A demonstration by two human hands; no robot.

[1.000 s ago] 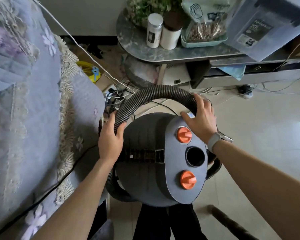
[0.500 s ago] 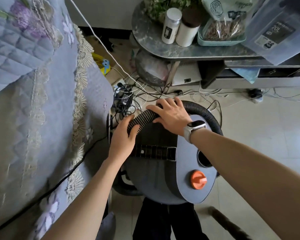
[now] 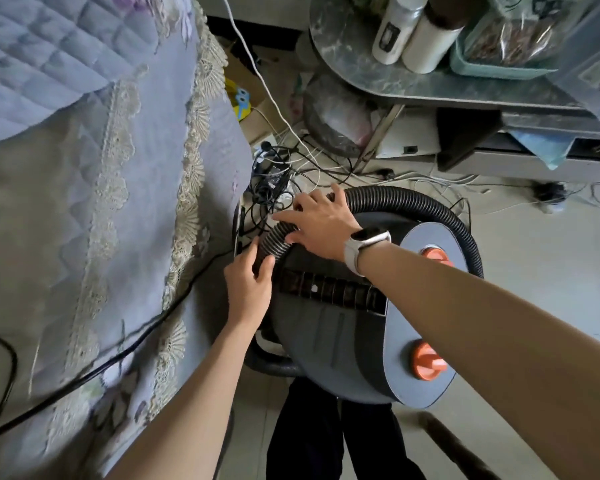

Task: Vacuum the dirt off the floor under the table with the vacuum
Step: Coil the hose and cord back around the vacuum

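Observation:
A round grey vacuum (image 3: 329, 337) with two orange knobs (image 3: 428, 363) stands on the floor just in front of me. Its black ribbed hose (image 3: 413, 202) arcs over the top of the body. My left hand (image 3: 248, 289) grips the hose's lower left end, with the hose between thumb and fingers. A little higher on the same hose, my right hand (image 3: 321, 225), with a watch on its wrist, holds it with fingers over and thumb under. The marble-topped table (image 3: 413, 84) stands beyond, with the floor below it partly in shadow.
A quilted, lace-edged cover (image 3: 84, 202) fills the left side, with a black cable (image 3: 118, 355) lying across it. Tangled cords and plugs (image 3: 274, 181) lie on the floor between the cover and the table. Jars (image 3: 395, 26) and a tray stand on the table. Pale tiles (image 3: 534, 237) spread to the right.
My right hand has slid left along the hose, from its top right down to just above my left hand. My left hand keeps its hold on the hose.

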